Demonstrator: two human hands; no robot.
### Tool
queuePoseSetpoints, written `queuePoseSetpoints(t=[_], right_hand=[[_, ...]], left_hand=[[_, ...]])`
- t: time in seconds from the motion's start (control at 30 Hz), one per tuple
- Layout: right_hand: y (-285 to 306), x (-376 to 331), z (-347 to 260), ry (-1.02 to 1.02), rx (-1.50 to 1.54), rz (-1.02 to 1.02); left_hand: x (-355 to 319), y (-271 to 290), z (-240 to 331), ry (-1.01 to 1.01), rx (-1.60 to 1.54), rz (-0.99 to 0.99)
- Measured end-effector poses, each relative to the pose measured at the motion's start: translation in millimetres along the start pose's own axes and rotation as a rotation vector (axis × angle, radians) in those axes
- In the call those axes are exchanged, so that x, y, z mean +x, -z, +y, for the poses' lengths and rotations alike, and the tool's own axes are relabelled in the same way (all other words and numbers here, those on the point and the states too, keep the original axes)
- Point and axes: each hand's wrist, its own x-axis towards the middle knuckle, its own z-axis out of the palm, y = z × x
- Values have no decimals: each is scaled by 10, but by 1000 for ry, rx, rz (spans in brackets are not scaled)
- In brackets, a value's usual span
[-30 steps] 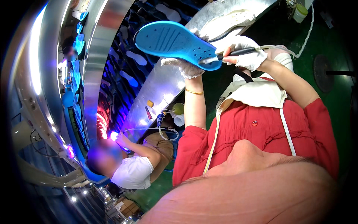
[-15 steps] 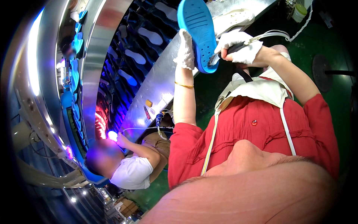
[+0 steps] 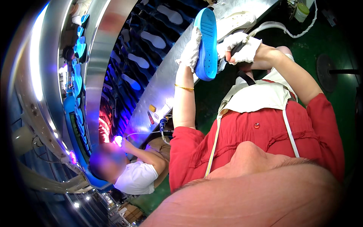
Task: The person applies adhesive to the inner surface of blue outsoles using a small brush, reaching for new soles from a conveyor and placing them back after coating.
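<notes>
A blue shoe sole stands almost on edge in front of me. My left hand, in a white glove, grips its left side. My right hand, also gloved in white, is closed on a dark-handled brush-like tool whose tip touches the sole's right edge. A white hose runs from behind that hand. Both forearms reach up from my red top and cream apron.
A curved metal conveyor carries dark trays with white soles. A white shoe lies on the metal ledge. Another person in a white shirt works lower left under purple light. A white pot and green floor at right.
The blue sole has been turned from lying flat, tread facing me, to standing nearly on edge. Both hands moved with it; the tool stays at its edge.
</notes>
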Motion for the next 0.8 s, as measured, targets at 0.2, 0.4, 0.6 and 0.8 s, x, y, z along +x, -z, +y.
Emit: queuePoseSetpoints(t=[0.2,0.4,0.6,0.8], right_hand=[[111,112,95,-98,-74,128],[189,24,-49,-112,206,145],[202,-4,5,-24,248,233],[6,-121,104,-122,334,403]], left_hand=[[-70,-21,55,40,-151,-43],[-268,74,149,-221,-258,38],[-189,573,-170,-393,-734,-313],[-166,-7,-751,-287,-1049,-91]])
